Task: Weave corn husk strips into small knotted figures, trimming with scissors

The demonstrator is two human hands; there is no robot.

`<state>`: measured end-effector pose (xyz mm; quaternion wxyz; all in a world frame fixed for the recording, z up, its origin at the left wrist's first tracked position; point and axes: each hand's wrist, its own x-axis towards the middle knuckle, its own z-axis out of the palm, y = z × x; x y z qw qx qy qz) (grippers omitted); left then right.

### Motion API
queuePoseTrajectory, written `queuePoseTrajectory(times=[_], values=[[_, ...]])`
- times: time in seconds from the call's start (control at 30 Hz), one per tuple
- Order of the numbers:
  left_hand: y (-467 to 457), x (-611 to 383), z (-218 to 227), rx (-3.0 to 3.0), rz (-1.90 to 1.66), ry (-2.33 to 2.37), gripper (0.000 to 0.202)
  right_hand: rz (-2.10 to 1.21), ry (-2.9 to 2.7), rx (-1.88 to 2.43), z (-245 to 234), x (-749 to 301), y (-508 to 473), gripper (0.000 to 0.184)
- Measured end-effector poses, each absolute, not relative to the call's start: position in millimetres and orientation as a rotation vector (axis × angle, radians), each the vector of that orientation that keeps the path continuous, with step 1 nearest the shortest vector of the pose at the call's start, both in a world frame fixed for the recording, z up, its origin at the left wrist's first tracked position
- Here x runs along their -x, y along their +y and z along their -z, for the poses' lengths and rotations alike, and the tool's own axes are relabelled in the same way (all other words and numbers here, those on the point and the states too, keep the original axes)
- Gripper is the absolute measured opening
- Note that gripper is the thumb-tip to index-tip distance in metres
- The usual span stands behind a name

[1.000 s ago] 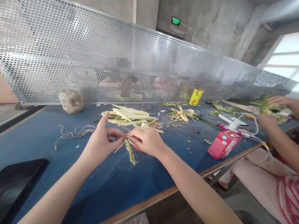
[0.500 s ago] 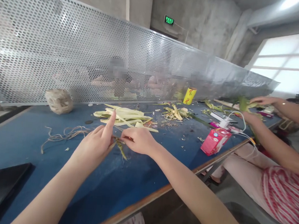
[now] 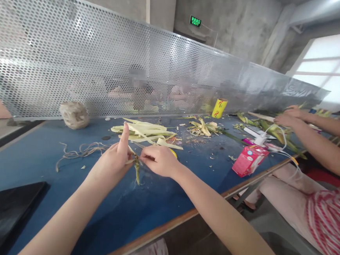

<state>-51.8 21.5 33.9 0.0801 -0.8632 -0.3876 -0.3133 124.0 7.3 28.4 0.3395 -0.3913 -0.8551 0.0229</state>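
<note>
My left hand (image 3: 114, 160) is closed over the table, thumb side toward the strips, with one finger pointing straight up. It pinches a small knotted piece of yellow-green corn husk (image 3: 137, 172), whose thin end hangs down. My right hand (image 3: 160, 161) pinches at the top of the same piece from the right, its fingertips close to the left ones. Just behind both hands lies a pile of pale corn husk strips (image 3: 146, 129). Part of a yellow object (image 3: 174, 153) shows behind my right hand; the rest is hidden.
Loose twine (image 3: 81, 150) and a black flat object (image 3: 7, 213) lie left on the blue table. A wrapped lump (image 3: 74, 115) and a yellow roll (image 3: 219, 108) stand near the perforated screen (image 3: 104, 59). A pink carton (image 3: 249, 161) with cables stands right, near a co-worker's arms (image 3: 313, 135).
The view has turned slightly left. The hanging end of the husk piece now points more straight down. The co-worker's hands have moved closer together.
</note>
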Motion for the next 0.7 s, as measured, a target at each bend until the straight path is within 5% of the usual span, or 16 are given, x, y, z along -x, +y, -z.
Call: queuePoseTrajectory(times=[0.33,0.7], values=[[17,56,-38,2.588,0.962,-1.242,0.089,-0.239,-2.165,1.044,-30,-125,2,0.015],[20,62,-45,2.439,0.685,-1.468,0.085,0.057,-2.252,1.962,-28,-150,3,0.03]])
